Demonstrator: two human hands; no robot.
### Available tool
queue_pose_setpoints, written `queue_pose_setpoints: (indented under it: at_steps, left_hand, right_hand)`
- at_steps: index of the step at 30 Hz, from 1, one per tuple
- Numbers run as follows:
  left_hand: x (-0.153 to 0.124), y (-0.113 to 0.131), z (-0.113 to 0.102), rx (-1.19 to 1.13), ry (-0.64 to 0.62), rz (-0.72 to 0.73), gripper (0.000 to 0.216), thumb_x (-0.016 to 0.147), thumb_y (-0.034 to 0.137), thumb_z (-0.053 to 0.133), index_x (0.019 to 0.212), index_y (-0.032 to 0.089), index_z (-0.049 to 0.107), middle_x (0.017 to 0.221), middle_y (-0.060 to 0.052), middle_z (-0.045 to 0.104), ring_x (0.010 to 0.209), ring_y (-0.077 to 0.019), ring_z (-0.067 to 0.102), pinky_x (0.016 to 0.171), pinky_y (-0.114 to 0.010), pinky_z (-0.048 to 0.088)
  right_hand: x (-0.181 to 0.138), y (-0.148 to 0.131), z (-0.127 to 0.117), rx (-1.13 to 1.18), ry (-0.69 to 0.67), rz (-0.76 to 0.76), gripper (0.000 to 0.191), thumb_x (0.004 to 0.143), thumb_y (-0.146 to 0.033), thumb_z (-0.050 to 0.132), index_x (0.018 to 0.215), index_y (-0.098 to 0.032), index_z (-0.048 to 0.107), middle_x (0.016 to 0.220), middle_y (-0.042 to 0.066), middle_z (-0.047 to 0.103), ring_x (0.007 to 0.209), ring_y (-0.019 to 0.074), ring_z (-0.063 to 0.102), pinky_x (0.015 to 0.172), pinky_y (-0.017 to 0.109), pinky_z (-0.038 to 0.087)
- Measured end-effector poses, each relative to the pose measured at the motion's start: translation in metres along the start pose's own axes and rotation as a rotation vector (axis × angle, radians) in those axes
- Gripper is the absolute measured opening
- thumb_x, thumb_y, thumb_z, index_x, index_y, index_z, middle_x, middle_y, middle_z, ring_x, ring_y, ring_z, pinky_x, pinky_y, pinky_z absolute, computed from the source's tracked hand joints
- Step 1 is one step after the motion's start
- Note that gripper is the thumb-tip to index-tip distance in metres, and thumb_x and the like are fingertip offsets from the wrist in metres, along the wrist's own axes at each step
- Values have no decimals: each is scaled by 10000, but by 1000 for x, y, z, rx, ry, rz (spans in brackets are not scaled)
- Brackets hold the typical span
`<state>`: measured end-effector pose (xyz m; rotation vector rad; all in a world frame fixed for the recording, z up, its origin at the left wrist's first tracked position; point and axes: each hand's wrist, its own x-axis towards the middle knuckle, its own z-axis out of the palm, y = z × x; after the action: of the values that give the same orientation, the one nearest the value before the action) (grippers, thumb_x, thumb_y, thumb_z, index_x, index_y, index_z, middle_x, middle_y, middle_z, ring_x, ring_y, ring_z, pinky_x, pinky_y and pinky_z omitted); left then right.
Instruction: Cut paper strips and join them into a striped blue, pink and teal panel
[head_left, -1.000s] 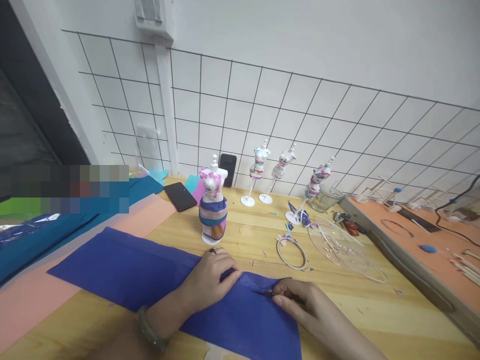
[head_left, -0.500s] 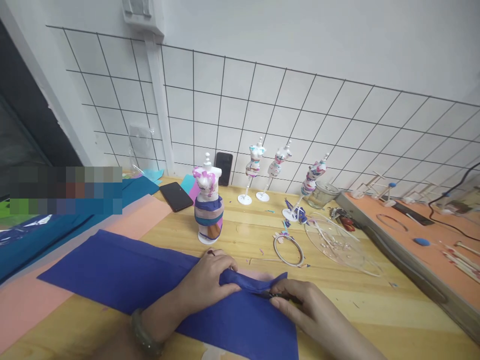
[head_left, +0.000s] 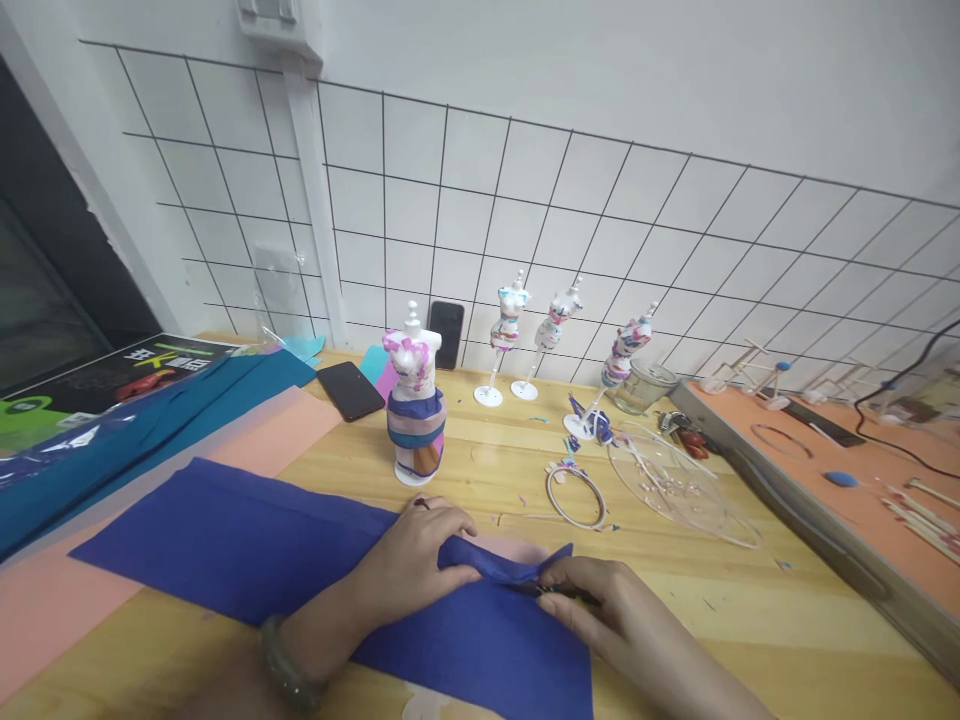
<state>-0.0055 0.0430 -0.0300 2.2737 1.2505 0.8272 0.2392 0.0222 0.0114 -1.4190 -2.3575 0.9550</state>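
Note:
A long sheet of dark blue crepe-like paper (head_left: 247,540) lies across the table before me, its right part partly split so that a narrow strip lifts along the far side. My left hand (head_left: 420,555) grips the paper near its far edge, thumb and fingers around the raised strip. In my right hand (head_left: 600,600) is a pair of dark scissors (head_left: 531,588), mostly hidden by the fingers, with the blades at the split in the paper. Just beyond my left hand stands a small white dress-form figure (head_left: 414,370) wrapped with blue, pink and teal bands.
Three slimmer figures on stands, one of them a white mannequin (head_left: 510,315), stand near the wire grid. A ring (head_left: 575,498), paper scraps and a glass jar (head_left: 645,385) are at right. Two phones, one a flat black phone (head_left: 351,390), and teal paper (head_left: 172,430) are at left.
The view has shifted very slightly. Both hands keep nearly the same place on the blue paper.

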Motion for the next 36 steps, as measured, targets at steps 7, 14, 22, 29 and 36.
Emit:
queue_pose_setpoints:
  at_steps: [7,14,22,29,36]
  left_hand:
    - [-1,-2,1,-1,-1,4,320,644,170,791,911,183,617,922,-29,672,935,-222,599,859,-353,438]
    - [-1,-4,2,-7,-1,11,326,631,161,800,904,185,623,910,-23,676,934,-220,597,860,-347,427]
    - [-2,0,-1,-13,0,35,188,729,195,720,893,180,628,898,-28,678,919,-208,596,843,-324,415]
    - [-1,1,-3,-7,-19,89,100,867,159,531,825,177,620,813,-15,670,828,-172,585,803,-301,385]
    - [0,1,-3,1,-16,100,118,873,144,513,806,165,609,782,-19,659,799,-169,572,791,-302,368]
  right_hand:
    - [2,0,1,-17,-9,6,185,897,-318,518,908,-220,675,855,22,715,756,177,639,696,267,467]
    - [2,2,2,0,-10,-6,168,897,-318,528,908,-226,668,860,12,712,761,172,641,684,256,460]
    - [1,2,3,-28,-1,-1,182,910,-329,508,869,-224,650,799,0,693,710,159,618,640,245,438]
    - [1,5,4,-39,-7,-12,186,913,-331,498,848,-224,634,773,-8,679,688,150,600,624,234,423]
    - [2,2,4,-20,-1,-13,151,903,-318,515,882,-233,638,826,-7,693,730,155,618,658,240,432]
